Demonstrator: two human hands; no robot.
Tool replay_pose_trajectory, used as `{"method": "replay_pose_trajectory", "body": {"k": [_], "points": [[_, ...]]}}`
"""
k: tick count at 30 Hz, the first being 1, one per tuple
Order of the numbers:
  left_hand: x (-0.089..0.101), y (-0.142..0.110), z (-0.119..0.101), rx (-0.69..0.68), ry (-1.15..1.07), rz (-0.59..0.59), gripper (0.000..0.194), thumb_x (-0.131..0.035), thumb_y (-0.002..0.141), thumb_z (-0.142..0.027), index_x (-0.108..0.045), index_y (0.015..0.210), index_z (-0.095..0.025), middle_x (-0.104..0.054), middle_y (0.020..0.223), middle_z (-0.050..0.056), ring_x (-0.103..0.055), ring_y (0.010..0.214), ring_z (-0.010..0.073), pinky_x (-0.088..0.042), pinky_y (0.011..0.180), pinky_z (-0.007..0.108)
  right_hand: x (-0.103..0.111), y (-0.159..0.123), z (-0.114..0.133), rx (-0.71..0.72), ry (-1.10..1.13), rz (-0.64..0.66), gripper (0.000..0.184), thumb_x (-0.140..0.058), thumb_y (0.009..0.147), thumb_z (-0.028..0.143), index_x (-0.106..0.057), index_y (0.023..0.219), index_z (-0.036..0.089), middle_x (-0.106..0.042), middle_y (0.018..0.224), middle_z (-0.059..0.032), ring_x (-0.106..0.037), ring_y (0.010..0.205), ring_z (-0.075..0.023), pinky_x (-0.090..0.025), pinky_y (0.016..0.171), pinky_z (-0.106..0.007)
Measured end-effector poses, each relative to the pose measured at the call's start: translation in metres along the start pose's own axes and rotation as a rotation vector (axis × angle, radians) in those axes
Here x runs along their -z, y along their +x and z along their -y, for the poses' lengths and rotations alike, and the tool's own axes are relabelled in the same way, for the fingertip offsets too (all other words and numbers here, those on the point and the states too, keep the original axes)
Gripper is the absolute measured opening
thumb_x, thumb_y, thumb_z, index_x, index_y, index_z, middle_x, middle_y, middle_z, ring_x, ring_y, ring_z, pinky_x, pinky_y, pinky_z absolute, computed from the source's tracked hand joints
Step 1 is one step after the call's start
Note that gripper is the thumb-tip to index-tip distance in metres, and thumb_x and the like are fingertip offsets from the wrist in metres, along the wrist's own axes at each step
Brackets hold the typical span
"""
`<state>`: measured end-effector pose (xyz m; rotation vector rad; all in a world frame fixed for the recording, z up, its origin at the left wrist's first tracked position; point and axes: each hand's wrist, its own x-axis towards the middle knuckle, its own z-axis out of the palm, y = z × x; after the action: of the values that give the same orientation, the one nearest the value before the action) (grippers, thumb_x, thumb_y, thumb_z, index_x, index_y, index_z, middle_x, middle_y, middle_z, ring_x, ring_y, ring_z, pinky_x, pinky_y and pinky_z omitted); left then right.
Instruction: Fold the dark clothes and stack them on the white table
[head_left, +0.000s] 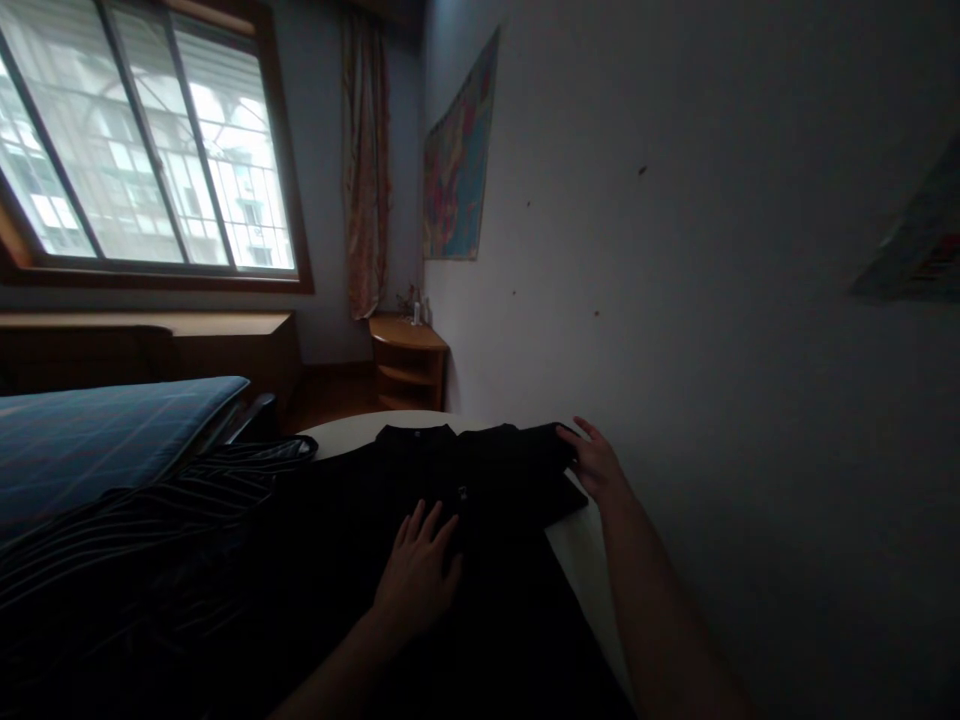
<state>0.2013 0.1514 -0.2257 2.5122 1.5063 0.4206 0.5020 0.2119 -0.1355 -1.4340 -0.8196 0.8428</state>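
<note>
A black short-sleeved shirt (495,590) lies spread out on a pale table (341,434), its collar at the far edge and a small light mark on the chest. My left hand (421,572) rests on the front of the shirt, fingers apart and stretched out, holding nothing. At the shirt's right sleeve end, my right hand (597,464) grips the edge of the cloth; part of its fingers is hidden by the sleeve. Dark cloth and dim light hide the folds.
Dark striped clothing (225,470) is heaped to the left, beside a blue plaid mattress or pad (120,425). A white wall (720,420) stands close on the right. Beyond the table are a wooden corner shelf (409,335), a curtain (367,170) and a window (150,140).
</note>
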Motion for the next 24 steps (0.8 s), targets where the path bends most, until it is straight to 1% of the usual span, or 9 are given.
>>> {"method": "replay_pose_trajectory", "body": {"k": [2, 6, 7, 9, 13, 15, 19, 21, 24], "points": [[0.000, 0.000, 0.000, -0.004, 0.003, 0.001, 0.056, -0.046, 0.092, -0.040, -0.048, 0.145, -0.022, -0.034, 0.158, 0.009, -0.018, 0.148, 0.0351, -0.022, 0.119, 0.054, -0.002, 0.000, -0.008, -0.056, -0.058, -0.024, 0.080, -0.067, 0.083, 0.038, -0.025, 0.149, 0.021, -0.062, 0.128, -0.0146, -0.066, 0.103, -0.0209, -0.055, 0.068, -0.024], [0.003, -0.001, -0.001, -0.033, 0.003, 0.014, 0.057, -0.049, 0.092, -0.044, -0.044, 0.147, -0.030, -0.028, 0.160, 0.008, -0.015, 0.148, 0.0353, -0.018, 0.119, 0.056, -0.004, 0.000, -0.025, -0.140, -0.358, 0.069, 0.111, -0.080, 0.070, 0.040, -0.011, 0.154, 0.014, -0.057, 0.131, -0.0230, -0.067, 0.098, -0.0263, -0.057, 0.066, -0.031], [0.005, -0.001, -0.001, -0.055, 0.002, 0.025, 0.057, -0.050, 0.092, -0.046, -0.043, 0.147, -0.033, -0.026, 0.161, 0.007, -0.014, 0.148, 0.0352, -0.017, 0.119, 0.056, -0.003, 0.002, -0.027, -0.115, -0.475, 0.076, 0.110, -0.080, 0.069, 0.037, -0.014, 0.153, 0.013, -0.059, 0.129, -0.0231, -0.068, 0.095, -0.0262, -0.057, 0.067, -0.032], [0.007, -0.002, -0.001, -0.109, -0.002, 0.053, 0.057, -0.050, 0.091, -0.049, -0.043, 0.147, -0.036, -0.026, 0.161, 0.007, -0.014, 0.148, 0.0344, -0.015, 0.119, 0.057, -0.001, 0.007, -0.029, -0.014, -0.668, 0.036, 0.095, -0.075, 0.073, 0.030, -0.025, 0.150, 0.011, -0.062, 0.124, -0.0211, -0.068, 0.097, -0.0255, -0.056, 0.075, -0.033], [0.009, -0.003, -0.001, -0.168, -0.009, 0.089, 0.056, -0.051, 0.091, -0.050, -0.045, 0.145, -0.037, -0.029, 0.160, 0.006, -0.016, 0.148, 0.0343, -0.014, 0.118, 0.059, 0.001, 0.015, -0.029, 0.140, -0.822, -0.047, 0.067, -0.063, 0.079, 0.020, -0.041, 0.142, 0.014, -0.063, 0.124, -0.0155, -0.063, 0.111, -0.0235, -0.048, 0.094, -0.032], [0.009, -0.003, -0.001, -0.171, -0.015, 0.084, 0.058, -0.051, 0.091, -0.050, -0.043, 0.146, -0.036, -0.029, 0.160, 0.006, -0.017, 0.148, 0.0343, -0.015, 0.118, 0.059, -0.001, 0.014, -0.033, 0.170, -0.880, -0.024, 0.056, -0.062, 0.078, 0.017, -0.052, 0.134, 0.016, -0.067, 0.119, -0.0131, -0.064, 0.109, -0.0230, -0.047, 0.094, -0.031], [0.010, -0.004, -0.002, -0.175, -0.032, 0.079, 0.060, -0.051, 0.090, -0.048, -0.040, 0.148, -0.034, -0.030, 0.160, 0.005, -0.017, 0.148, 0.0349, -0.014, 0.118, 0.061, -0.005, 0.011, -0.045, 0.195, -1.005, 0.048, 0.031, -0.064, 0.072, 0.010, -0.072, 0.102, 0.017, -0.073, 0.106, -0.0127, -0.068, 0.103, -0.0261, -0.048, 0.091, -0.032], [0.013, -0.004, -0.003, -0.189, -0.038, 0.098, 0.057, -0.052, 0.089, -0.047, -0.045, 0.145, -0.035, -0.033, 0.158, 0.005, -0.019, 0.148, 0.0355, -0.014, 0.117, 0.062, -0.007, 0.010, -0.047, 0.223, -1.052, 0.054, 0.031, -0.062, 0.073, 0.008, -0.073, 0.102, 0.016, -0.073, 0.108, -0.0145, -0.067, 0.106, -0.0278, -0.048, 0.093, -0.034], [0.018, -0.006, -0.006, -0.205, -0.045, 0.110, 0.053, -0.055, 0.088, -0.044, -0.051, 0.140, -0.036, -0.039, 0.156, 0.003, -0.022, 0.147, 0.0360, -0.014, 0.116, 0.064, -0.010, 0.008, -0.043, 0.292, -1.092, 0.046, 0.042, -0.058, 0.076, 0.007, -0.068, 0.117, 0.013, -0.067, 0.121, -0.0191, -0.062, 0.116, -0.0295, -0.045, 0.099, -0.036]]}}
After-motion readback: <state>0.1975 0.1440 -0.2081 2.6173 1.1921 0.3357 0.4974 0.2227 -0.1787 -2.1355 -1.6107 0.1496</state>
